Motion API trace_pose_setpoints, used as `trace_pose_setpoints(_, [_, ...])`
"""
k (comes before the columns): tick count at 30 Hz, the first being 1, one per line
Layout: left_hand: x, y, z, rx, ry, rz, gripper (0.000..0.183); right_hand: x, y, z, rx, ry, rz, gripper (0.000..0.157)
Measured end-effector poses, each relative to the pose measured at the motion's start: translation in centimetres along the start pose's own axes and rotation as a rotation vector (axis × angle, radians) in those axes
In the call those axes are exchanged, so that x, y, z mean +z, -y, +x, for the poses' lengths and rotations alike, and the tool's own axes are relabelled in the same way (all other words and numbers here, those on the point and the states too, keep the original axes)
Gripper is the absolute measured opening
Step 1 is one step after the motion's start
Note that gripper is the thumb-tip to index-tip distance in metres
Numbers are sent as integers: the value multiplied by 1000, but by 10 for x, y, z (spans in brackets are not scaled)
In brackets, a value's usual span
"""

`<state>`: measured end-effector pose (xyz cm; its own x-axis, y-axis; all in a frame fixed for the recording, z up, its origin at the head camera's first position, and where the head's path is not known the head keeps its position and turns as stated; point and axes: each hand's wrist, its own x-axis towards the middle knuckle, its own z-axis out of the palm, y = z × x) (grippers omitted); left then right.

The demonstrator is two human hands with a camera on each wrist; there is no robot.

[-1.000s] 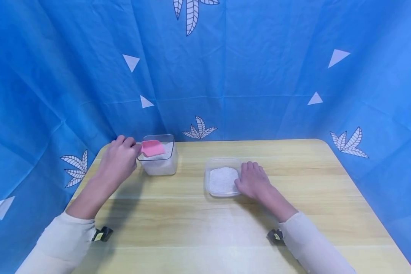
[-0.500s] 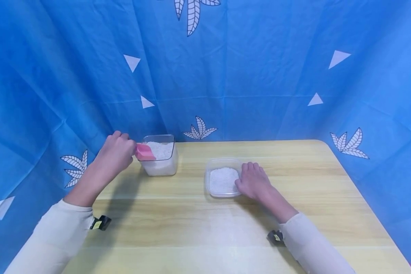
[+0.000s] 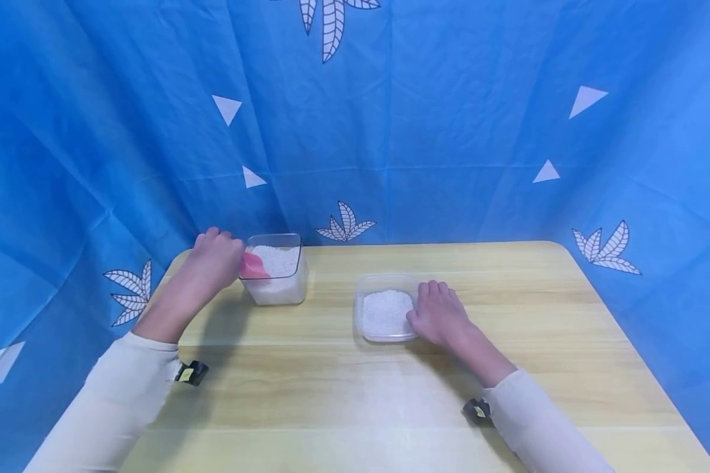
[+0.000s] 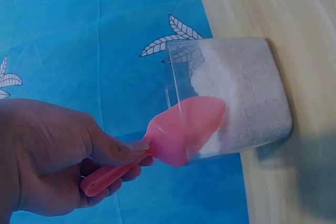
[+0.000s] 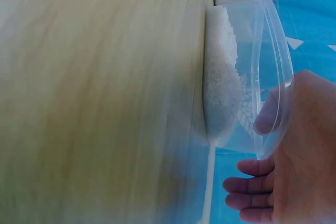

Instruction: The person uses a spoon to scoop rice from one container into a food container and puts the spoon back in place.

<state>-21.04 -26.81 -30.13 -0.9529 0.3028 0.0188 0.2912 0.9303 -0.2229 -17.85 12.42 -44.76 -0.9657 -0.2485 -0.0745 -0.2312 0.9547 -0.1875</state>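
Observation:
My left hand (image 3: 215, 257) pinches the handle of a pink scoop (image 4: 181, 129) between thumb and fingers. The scoop tilts down over the near left rim of a tall clear container (image 3: 275, 294), its tip at the white, rice-like grains (image 4: 239, 93) inside. To the right, a shallower clear plastic box (image 5: 251, 35) stands on the table, its bottom covered by more white grains (image 3: 386, 313). My right hand (image 3: 440, 314) grips that box's right rim, thumb reaching over the inner side and the other fingers outside.
Both containers stand on a light wooden table (image 3: 331, 387), the tall one near its back left corner. A blue patterned cloth (image 3: 449, 131) hangs close behind the table and along both sides. A black band-like device (image 3: 192, 373) sits at the left cuff.
The scoop has gone from lying flat across the tall container's opening to tilting down into it. My left hand shifted left, then back right. The right hand and its box stay put.

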Motion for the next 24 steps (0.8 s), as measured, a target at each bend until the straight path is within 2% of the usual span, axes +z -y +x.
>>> trace_pose_setpoints(7, [6, -2, 6, -30, 93, -38, 11, -2, 1, 0, -4, 8, -4, 39])
trace_pose_setpoints(11, [13, -1, 11, -38, 117, -50, 12, -2, 1, -1, -4, 9, 0, 40])
trace_pose_setpoints(18, [23, -2, 18, -26, 107, -72, 10, 0, -1, -3, 2, 3, -7, 40])
trace_pose_setpoints(24, [28, -5, 20, -4, 91, -49, 10, -2, 1, -3, -4, 2, 6, 40])
